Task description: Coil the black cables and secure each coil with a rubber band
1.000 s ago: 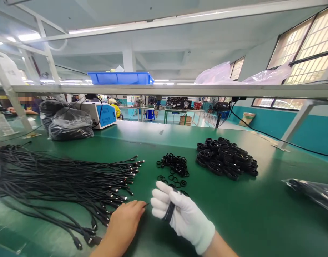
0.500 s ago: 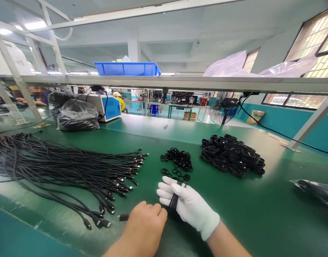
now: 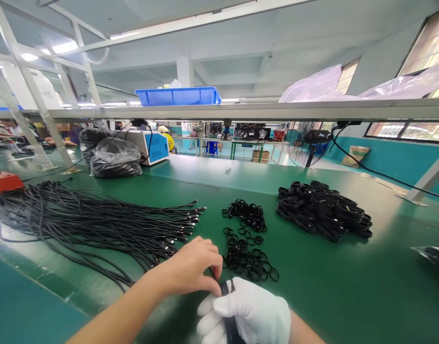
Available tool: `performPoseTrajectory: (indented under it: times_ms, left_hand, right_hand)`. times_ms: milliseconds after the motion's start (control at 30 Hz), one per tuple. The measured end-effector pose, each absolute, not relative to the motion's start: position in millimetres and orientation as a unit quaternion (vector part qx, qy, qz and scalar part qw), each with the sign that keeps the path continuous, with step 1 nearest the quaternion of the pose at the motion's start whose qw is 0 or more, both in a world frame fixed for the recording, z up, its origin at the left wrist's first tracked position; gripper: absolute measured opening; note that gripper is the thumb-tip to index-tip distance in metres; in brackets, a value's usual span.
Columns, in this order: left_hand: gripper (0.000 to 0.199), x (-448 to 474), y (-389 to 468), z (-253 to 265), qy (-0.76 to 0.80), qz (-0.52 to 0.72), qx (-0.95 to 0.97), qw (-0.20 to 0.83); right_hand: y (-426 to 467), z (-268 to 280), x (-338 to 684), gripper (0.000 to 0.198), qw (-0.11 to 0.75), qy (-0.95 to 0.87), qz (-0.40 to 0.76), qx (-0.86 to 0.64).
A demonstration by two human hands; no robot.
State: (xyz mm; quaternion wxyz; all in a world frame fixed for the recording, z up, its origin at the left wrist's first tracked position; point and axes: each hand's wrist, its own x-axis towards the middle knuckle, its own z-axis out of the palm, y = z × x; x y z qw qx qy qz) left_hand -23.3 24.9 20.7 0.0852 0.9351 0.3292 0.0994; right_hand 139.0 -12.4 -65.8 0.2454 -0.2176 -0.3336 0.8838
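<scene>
My gloved right hand [image 3: 253,308] is closed around a looped black cable [image 3: 231,329], its thumb lying across the strands. My bare left hand [image 3: 196,265] meets the top of that bundle with thumb and forefinger pinched on a dark strand of the cable. Just beyond the hands lies a loose spread of small black rings [image 3: 250,260], with a denser heap of rings [image 3: 246,212] behind it. To the left, many long black cables [image 3: 108,220] lie side by side, their plug ends pointing toward the middle; my left forearm covers some of them.
A pile of coiled black cables [image 3: 323,208] sits at the right. Farther back stand a stuffed plastic bag [image 3: 115,155] and a blue-and-white machine [image 3: 155,145]. A shelf [image 3: 248,111] crosses above the bench and carries a blue tray [image 3: 179,97]. A red object [image 3: 6,182] is at far left.
My right hand has come nearer and closed around the looped cable. My left hand has moved up to the bundle's top. The spread of rings formerly behind my right hand is now uncovered.
</scene>
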Motion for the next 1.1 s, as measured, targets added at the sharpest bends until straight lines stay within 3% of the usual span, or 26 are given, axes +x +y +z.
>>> performPoseTrajectory:
  times_ms: [67,133,233,333,500,700,833,967,1100]
  left_hand:
    - [0.001,-25,21,13,0.323,0.212,0.922,-0.010]
    - [0.016,-25,14,5,0.299,0.296,0.901,-0.103]
    - [0.024,-22,6,-2,0.244,0.277,0.921,-0.123]
    - [0.024,-20,7,-1,0.275,0.210,0.938,-0.007]
    - [0.004,-22,11,-2,0.385,0.235,0.744,0.492]
    - [0.024,-4,1,-38,0.316,0.339,0.572,0.677]
    - [0.036,8,-4,-51,0.282,0.417,0.511,0.697]
    - [0.025,10,-12,-34,0.311,0.400,0.541,0.671]
    - [0.015,9,-25,-16,0.387,0.371,0.640,0.550]
  right_hand:
    - [-9,-70,138,0.039,0.271,-0.337,0.871,-0.233]
    - [-5,-72,139,0.040,0.283,-0.331,0.872,-0.224]
    - [-2,-73,143,0.043,0.279,-0.317,0.887,-0.185]
    - [-4,-73,147,0.040,0.262,-0.310,0.902,-0.151]
    - [-11,-67,151,0.040,0.240,-0.304,0.919,-0.081]
    - [-11,-71,149,0.038,0.278,-0.355,0.890,-0.065]
    - [-10,-73,149,0.032,0.319,-0.351,0.876,-0.090]
    - [-9,-57,154,0.035,0.331,-0.377,0.859,-0.105]
    - [-7,-41,161,0.033,0.273,-0.448,0.846,-0.096]
